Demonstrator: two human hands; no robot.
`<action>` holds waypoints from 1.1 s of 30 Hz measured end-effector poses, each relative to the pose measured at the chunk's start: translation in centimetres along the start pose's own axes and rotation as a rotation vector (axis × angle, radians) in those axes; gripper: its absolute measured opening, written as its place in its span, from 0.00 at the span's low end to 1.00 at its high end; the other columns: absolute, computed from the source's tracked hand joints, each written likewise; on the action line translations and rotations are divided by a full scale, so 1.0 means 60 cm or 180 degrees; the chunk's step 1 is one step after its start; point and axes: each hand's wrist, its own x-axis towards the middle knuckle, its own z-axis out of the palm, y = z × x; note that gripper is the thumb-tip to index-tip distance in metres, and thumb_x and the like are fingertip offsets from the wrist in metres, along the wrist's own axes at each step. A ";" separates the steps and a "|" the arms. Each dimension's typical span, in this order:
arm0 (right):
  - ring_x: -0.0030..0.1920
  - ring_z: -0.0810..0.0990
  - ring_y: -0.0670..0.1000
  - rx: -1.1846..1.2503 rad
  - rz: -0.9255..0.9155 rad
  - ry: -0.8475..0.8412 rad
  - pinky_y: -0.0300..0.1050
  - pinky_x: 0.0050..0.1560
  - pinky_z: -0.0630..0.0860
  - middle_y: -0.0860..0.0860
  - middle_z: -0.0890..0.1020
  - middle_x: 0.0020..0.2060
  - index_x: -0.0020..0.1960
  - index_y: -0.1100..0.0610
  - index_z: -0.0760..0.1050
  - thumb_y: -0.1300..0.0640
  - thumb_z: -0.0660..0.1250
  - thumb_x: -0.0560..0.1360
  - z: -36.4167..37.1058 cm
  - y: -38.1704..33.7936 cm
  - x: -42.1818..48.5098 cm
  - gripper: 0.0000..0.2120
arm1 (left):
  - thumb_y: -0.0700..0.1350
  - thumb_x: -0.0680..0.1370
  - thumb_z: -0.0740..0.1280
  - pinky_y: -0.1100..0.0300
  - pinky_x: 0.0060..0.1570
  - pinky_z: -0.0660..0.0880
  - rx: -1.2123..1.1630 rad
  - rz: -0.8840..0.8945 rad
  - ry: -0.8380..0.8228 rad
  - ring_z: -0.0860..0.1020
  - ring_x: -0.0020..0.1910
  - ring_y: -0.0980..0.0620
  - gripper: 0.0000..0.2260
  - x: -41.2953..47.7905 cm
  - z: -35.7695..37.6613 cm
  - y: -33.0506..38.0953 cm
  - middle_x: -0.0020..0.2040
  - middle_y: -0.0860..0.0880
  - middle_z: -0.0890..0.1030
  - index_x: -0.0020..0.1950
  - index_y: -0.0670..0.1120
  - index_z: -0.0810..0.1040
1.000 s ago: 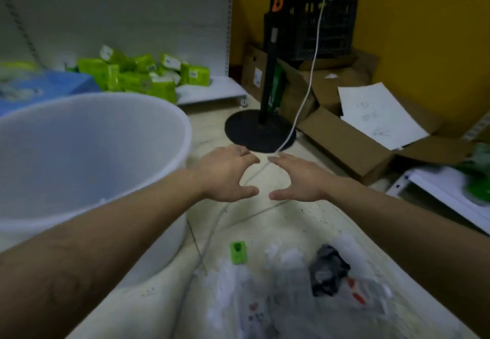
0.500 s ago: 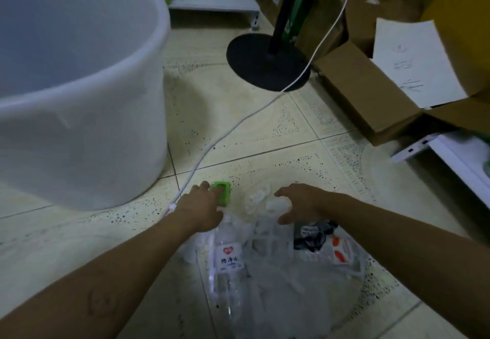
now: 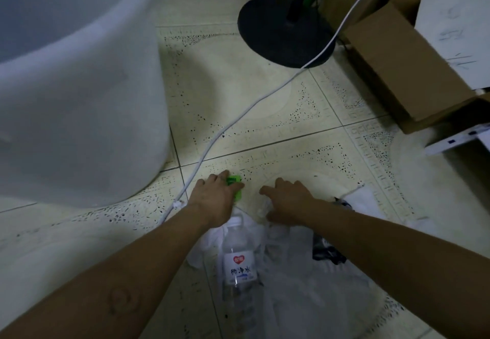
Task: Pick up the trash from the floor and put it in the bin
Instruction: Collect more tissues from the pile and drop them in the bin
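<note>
A pile of trash lies on the tiled floor in front of me: a clear plastic water bottle (image 3: 238, 267) with a white label, crumpled clear plastic (image 3: 299, 283), a black wrapper (image 3: 327, 252) and a small green packet (image 3: 236, 183). My left hand (image 3: 214, 198) rests on the green packet, fingers curled around it. Palm down on crumpled white plastic (image 3: 265, 207) at the pile's top edge is my right hand (image 3: 287, 200), fingers spread. The big white bin (image 3: 87, 94) stands at the left, close to the pile.
A white cable (image 3: 238, 118) runs across the floor from the black round stand base (image 3: 278, 33) past my left hand. Open cardboard boxes (image 3: 392, 68) with a sheet of paper (image 3: 456, 28) fill the right side. A white shelf edge (image 3: 456, 142) juts in at the right.
Both hands dropped from mid-air down to the floor trash as my view tilted downward. My left hand has closed over the green packet; my right hand now presses on the white plastic.
</note>
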 end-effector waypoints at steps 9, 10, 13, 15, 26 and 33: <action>0.48 0.78 0.58 0.0357 -0.0156 0.0422 0.45 0.42 0.67 0.58 0.80 0.51 0.55 0.57 0.72 0.58 0.61 0.76 -0.027 -0.009 0.011 0.09 | 0.49 0.74 0.64 0.47 0.57 0.68 -0.0220 -0.0157 0.0417 0.73 0.58 0.40 0.23 -0.002 -0.002 -0.012 0.61 0.42 0.71 0.69 0.56 0.66; 0.48 0.78 0.58 0.0573 -0.0158 0.0515 0.45 0.41 0.69 0.59 0.80 0.51 0.56 0.57 0.73 0.58 0.60 0.76 -0.039 -0.006 0.011 0.09 | 0.52 0.75 0.63 0.47 0.56 0.68 -0.0320 -0.0153 0.0508 0.73 0.58 0.40 0.22 -0.004 -0.003 -0.014 0.61 0.42 0.71 0.69 0.56 0.66; 0.52 0.81 0.57 0.1261 -0.0158 0.0746 0.45 0.49 0.75 0.56 0.83 0.54 0.59 0.54 0.79 0.59 0.62 0.76 -0.078 0.007 0.000 0.14 | 0.56 0.75 0.62 0.50 0.54 0.69 -0.0677 -0.0139 0.0721 0.73 0.58 0.41 0.22 -0.008 -0.024 -0.017 0.60 0.42 0.73 0.69 0.57 0.66; 0.55 0.81 0.54 0.1492 -0.0161 0.0858 0.43 0.54 0.75 0.54 0.83 0.56 0.59 0.54 0.81 0.59 0.63 0.76 -0.099 0.014 -0.010 0.14 | 0.55 0.74 0.63 0.51 0.52 0.73 -0.0856 -0.0056 0.0878 0.73 0.57 0.41 0.23 -0.014 -0.048 -0.017 0.60 0.42 0.74 0.69 0.56 0.67; 0.35 0.78 0.48 0.3163 0.0362 0.2214 0.47 0.36 0.78 0.44 0.79 0.34 0.41 0.55 0.78 0.52 0.62 0.76 -0.251 0.017 -0.112 0.10 | 0.54 0.75 0.64 0.54 0.43 0.72 -0.1050 0.0309 0.2101 0.74 0.53 0.45 0.18 -0.075 -0.242 0.032 0.56 0.45 0.76 0.62 0.48 0.68; 0.38 0.81 0.50 0.3438 0.0117 0.2844 0.45 0.40 0.81 0.50 0.83 0.43 0.56 0.51 0.80 0.61 0.62 0.74 -0.341 0.002 -0.191 0.14 | 0.58 0.73 0.64 0.53 0.41 0.72 -0.0339 0.0473 0.2685 0.74 0.51 0.45 0.18 -0.142 -0.421 0.041 0.50 0.46 0.78 0.55 0.48 0.72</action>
